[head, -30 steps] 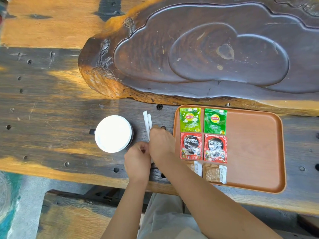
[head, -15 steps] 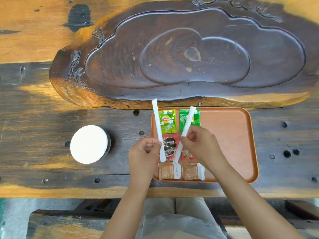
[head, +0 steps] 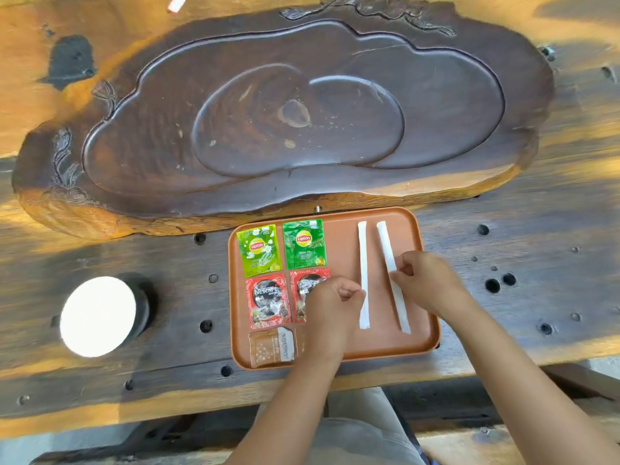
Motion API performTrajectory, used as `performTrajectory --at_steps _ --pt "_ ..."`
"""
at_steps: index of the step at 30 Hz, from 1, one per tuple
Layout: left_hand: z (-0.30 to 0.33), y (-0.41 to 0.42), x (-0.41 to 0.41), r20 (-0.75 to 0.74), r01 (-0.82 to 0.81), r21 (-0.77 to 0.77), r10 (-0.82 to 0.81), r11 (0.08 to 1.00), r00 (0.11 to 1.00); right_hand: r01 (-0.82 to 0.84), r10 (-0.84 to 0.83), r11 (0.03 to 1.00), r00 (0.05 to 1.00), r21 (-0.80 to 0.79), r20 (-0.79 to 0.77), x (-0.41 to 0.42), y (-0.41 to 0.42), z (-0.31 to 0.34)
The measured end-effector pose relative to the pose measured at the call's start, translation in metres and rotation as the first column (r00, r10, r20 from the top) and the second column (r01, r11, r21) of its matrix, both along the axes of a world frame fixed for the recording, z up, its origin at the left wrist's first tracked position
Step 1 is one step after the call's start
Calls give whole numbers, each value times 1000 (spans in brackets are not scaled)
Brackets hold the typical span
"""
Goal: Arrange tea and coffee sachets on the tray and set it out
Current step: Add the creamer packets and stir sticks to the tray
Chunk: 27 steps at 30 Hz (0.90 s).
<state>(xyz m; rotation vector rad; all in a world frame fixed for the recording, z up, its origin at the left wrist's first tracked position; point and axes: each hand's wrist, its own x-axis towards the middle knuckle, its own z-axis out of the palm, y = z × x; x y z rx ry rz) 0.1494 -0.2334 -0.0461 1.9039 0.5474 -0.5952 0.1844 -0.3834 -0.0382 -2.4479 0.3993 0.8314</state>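
We see two slim white stick sachets on the orange tray (head: 426, 333). Our left hand (head: 330, 303) pinches the left stick sachet (head: 363, 263) at its right; our right hand (head: 426, 280) pinches the right stick sachet (head: 385, 243) at its left.

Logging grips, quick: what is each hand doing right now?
Left hand: closed, fingertips pinching the left white stick.
Right hand: closed, pinching the right white stick.
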Motion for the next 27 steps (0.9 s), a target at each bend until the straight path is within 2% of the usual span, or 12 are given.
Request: performTrajectory --at_steps 3,6,9,11,13,15,17,20,22,27 --pt "-4 -9 -2 -21 34 15 -34 999 999 -26 26 1000 999 -8 -30 0 0 -7" --pt "-4 -7 -3 45 143 109 -148 984 988 -46 47 998 999 -39 6 -3 -3 -7" --pt "5 2 -3 171 292 314 -356 903 919 -110 149 975 969 -195 196 -11 -9 0" --pt "13 8 0 294 372 471 -540 800 789 -159 256 951 887 -266 384 -19 -16 4" --pt "13 13 5 335 441 591 -703 675 628 -257 370 924 790 -284 488 -25 -23 2" --pt "11 15 12 260 554 637 -826 536 500 -405 508 861 718 -308 476 -30 -32 -4" --pt "3 17 19 176 663 629 -905 406 387 -530 632 774 669 -345 390 -33 -37 -9" --pt "-10 17 23 85 731 633 -961 257 264 -626 718 694 638 -357 277 -35 -39 -14" --pt "-14 16 24 57 740 636 -970 219 238 -642 733 678 625 -357 268 -34 -40 -17" --pt "-17 15 20 74 731 631 -958 261 278 -664 742 670 599 -331 299 -29 -39 -21"
